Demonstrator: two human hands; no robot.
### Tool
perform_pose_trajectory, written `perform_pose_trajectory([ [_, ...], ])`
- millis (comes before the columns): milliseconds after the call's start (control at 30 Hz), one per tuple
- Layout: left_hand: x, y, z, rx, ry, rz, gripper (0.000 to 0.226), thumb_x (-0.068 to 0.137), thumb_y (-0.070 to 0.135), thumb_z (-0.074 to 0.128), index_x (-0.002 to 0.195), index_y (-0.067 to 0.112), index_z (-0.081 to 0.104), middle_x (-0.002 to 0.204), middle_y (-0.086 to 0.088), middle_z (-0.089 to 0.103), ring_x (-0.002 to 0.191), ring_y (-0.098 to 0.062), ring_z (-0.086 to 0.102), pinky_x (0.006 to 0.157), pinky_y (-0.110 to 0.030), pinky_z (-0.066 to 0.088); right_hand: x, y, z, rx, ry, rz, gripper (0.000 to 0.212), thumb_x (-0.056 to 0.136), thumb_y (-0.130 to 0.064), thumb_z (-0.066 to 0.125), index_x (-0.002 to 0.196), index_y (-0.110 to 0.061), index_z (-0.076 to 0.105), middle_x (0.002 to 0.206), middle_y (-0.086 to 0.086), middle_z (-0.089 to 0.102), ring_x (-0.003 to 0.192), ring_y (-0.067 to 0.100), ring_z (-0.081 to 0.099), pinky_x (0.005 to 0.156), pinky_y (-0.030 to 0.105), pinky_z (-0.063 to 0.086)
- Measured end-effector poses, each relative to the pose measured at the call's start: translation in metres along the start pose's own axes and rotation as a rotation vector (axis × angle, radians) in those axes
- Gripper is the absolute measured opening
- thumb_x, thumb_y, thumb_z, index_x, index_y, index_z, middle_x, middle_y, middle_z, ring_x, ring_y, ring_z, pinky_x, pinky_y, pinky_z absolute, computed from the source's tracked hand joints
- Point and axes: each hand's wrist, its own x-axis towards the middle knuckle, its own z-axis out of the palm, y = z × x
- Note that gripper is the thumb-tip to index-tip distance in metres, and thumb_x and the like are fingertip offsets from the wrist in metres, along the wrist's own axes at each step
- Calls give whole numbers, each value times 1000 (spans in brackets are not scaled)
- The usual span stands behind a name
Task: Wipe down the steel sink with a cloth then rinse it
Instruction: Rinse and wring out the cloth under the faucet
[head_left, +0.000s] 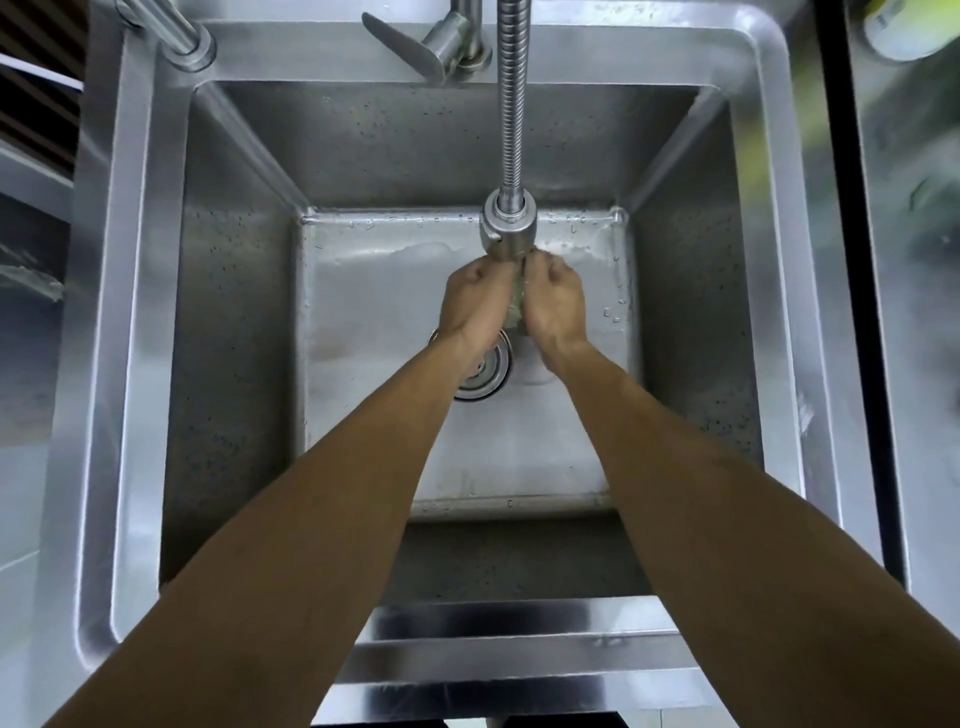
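A deep steel sink (228, 322) fills the view, its walls speckled with droplets and its floor wet. A flexible steel faucet hose ends in a spray head (508, 228) hanging over the basin's far middle. Just under that head, my left hand (475, 304) and my right hand (553, 306) are pressed together around a small pale, wet cloth (516, 301), of which only a narrow strip shows between them. Water seems to run off the cloth. The round drain (491, 369) lies below my left wrist, partly hidden.
The faucet lever (410, 44) and a second steel pipe (176, 31) stand on the back ledge. A dark gap (857, 260) separates the sink from a steel counter on the right, where a blurred pale container (904, 26) sits. Steel front rim (519, 623) lies near me.
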Motion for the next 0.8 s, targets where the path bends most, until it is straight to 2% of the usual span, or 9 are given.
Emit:
perform_pose_trajectory([
  [67, 7, -3, -9, -34, 61, -9, 25, 96, 35, 60, 79, 19, 70, 73, 1, 71, 69, -18, 66, 62, -37, 58, -16, 6, 9, -115, -57, -75, 39, 106, -30, 40, 74, -17, 58, 73, 1, 64, 68, 14, 59, 66, 35, 51],
  [133, 11, -2, -14, -143, 110, -56, 31, 100, 33, 57, 77, 19, 72, 75, 3, 75, 75, -17, 69, 75, -36, 59, -27, 7, 19, -162, -99, -104, 41, 106, -34, 40, 75, -16, 61, 75, 1, 68, 70, 15, 63, 62, 28, 47],
  [233, -2, -5, -3, -32, 23, -49, 27, 100, 36, 53, 83, 19, 64, 78, -1, 64, 73, -19, 60, 62, -31, 49, -6, 2, 4, -149, -19, -48, 42, 107, -31, 41, 70, -18, 55, 72, 1, 63, 70, 18, 58, 67, 38, 50],
  [300, -7, -10, -5, 72, -19, 8, 30, 102, 38, 51, 83, 16, 61, 74, -3, 57, 68, -18, 54, 56, -26, 42, -8, 7, -4, -169, -23, -77, 41, 108, -34, 40, 75, -19, 57, 75, -2, 63, 73, 16, 60, 72, 36, 50],
  [400, 1, -18, -30, 90, -15, 0, 46, 104, 49, 52, 92, 9, 71, 78, 0, 72, 75, -17, 69, 71, -28, 55, -40, 22, 0, -336, -258, -291, 30, 111, -37, 38, 101, -19, 60, 88, -3, 68, 84, 14, 65, 70, 23, 46],
  [467, -2, -19, -37, 179, -80, 24, 48, 104, 54, 49, 99, 11, 70, 81, 1, 70, 78, -16, 68, 74, -33, 55, -37, 30, -3, -316, -285, -310, 22, 111, -36, 41, 107, -23, 58, 88, -9, 66, 83, 10, 63, 67, 17, 44],
  [600, -8, -16, -31, 287, -212, 143, 36, 108, 47, 46, 97, 13, 56, 86, -5, 60, 74, -20, 62, 62, -35, 55, -5, 23, -11, -95, -114, -126, 20, 109, -26, 48, 101, -11, 58, 86, -3, 65, 79, 10, 60, 75, 30, 49],
  [700, 7, -11, -40, 121, -131, 109, 18, 110, 36, 47, 113, 21, 57, 102, -1, 68, 84, -16, 70, 72, -33, 63, -4, 16, -4, 40, -191, -164, 11, 106, -20, 53, 110, -17, 63, 95, -1, 70, 88, 15, 66, 77, 35, 57],
  [800, 8, -10, -37, 76, -106, 141, 21, 109, 36, 51, 120, 20, 58, 101, 0, 68, 75, -10, 68, 62, -29, 60, -1, 7, -4, 49, -246, -195, 18, 105, -20, 53, 118, -19, 65, 105, 0, 74, 96, 17, 70, 83, 35, 60],
])
